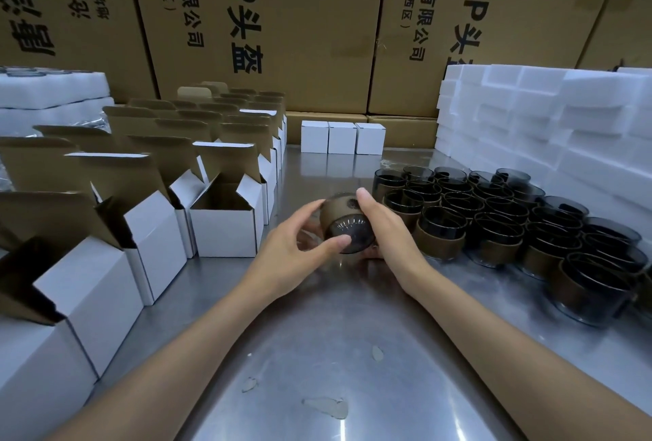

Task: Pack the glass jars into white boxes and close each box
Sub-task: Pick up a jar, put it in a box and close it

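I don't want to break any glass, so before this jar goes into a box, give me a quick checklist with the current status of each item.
1. Jar held by both hands: ok; left hand and right hand both grip it.
2. Nearest open box has flaps up: ok.
3. That box is empty: cannot tell; its inside is shadowed.
4. Path from jar to box is free: ok; bare table lies between.
5. Jar free of cracks: cannot tell.

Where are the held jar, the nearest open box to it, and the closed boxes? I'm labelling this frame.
held jar (347,234), head view, its glass base.
open box (225,230), head view, front wall.
closed boxes (341,139), head view, middle box's front.
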The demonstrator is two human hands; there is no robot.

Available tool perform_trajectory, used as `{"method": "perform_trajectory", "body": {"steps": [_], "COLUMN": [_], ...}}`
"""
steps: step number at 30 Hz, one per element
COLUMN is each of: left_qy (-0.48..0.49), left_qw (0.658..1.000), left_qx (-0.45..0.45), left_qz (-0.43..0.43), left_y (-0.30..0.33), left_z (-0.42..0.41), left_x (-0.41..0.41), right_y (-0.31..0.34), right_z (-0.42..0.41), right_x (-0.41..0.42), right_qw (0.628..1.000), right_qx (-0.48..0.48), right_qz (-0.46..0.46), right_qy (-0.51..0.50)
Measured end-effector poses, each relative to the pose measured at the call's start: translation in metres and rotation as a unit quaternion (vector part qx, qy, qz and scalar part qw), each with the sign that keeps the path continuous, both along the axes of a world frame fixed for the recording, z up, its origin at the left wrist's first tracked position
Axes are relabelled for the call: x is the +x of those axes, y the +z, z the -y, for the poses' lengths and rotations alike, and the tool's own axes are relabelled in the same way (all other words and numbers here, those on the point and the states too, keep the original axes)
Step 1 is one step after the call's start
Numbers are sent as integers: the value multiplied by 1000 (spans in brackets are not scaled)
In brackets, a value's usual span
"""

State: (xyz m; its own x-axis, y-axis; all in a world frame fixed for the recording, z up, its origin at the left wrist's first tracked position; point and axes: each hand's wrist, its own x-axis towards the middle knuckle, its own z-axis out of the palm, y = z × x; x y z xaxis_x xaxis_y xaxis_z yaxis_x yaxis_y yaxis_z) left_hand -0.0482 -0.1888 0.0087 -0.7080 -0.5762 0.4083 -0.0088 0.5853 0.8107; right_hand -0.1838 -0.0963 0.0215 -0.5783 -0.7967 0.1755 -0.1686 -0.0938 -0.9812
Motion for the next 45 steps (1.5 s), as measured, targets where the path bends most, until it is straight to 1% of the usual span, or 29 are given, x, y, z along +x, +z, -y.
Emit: {"method": "perform_trajectory", "body": {"steps": [4, 8, 10, 13, 18, 24, 26, 30, 31, 33, 34, 36, 38, 40, 42, 44, 45], "left_qy": [10, 12, 12, 22, 31, 35, 43, 55, 54, 43, 33, 18, 11, 11, 23, 40, 51], "left_qw": [999, 999, 999, 1000, 999, 999, 998, 992, 991, 993, 994, 995, 996, 996, 991, 983, 981], "left_qx": [23, 25, 24, 20, -7, -20, -35, -114, -121, -95, -74, -45, -45, -65, -119, -168, -174], "left_qz": [20, 16, 18, 8, -6, -5, -7, -24, -32, -57, -70, -82, -77, -68, -60, -65, -73], "left_y": [0, -1, -1, -1, -4, -6, -5, -4, -3, -1, 0, 1, 1, -1, 0, 0, 1], "left_z": [1, 4, 4, 3, 7, 8, 6, 2, 2, 2, 2, 2, 2, 1, -2, -4, -4], "left_x": [0, -1, -1, -1, -1, -2, -1, 1, 1, 1, 2, 3, 3, 3, 3, 3, 2], "right_y": [1, 1, 1, 2, 2, 5, 7, 6, 7, 8, 9, 12, 12, 8, 4, 0, 0], "right_z": [1, 2, 1, -2, -5, -8, -8, -7, -6, -6, -6, -8, -9, -6, -1, 1, 2], "right_x": [1, 2, 2, 4, 4, 6, 7, 8, 8, 6, 4, 2, 2, 5, 10, 12, 12], "right_qw": [998, 997, 998, 1000, 998, 998, 998, 998, 998, 995, 990, 965, 945, 953, 966, 971, 972], "right_qx": [46, 56, 45, 13, -11, -9, -6, -3, -5, 3, 16, 39, 33, 3, -33, -46, -42], "right_qz": [-23, -38, -36, -4, -1, 2, 12, 18, 20, 56, 93, 187, 239, 235, 215, 203, 200], "right_qy": [-27, -28, -16, 23, 65, 67, 64, 59, 58, 81, 109, 179, 219, 192, 140, 116, 118]}}
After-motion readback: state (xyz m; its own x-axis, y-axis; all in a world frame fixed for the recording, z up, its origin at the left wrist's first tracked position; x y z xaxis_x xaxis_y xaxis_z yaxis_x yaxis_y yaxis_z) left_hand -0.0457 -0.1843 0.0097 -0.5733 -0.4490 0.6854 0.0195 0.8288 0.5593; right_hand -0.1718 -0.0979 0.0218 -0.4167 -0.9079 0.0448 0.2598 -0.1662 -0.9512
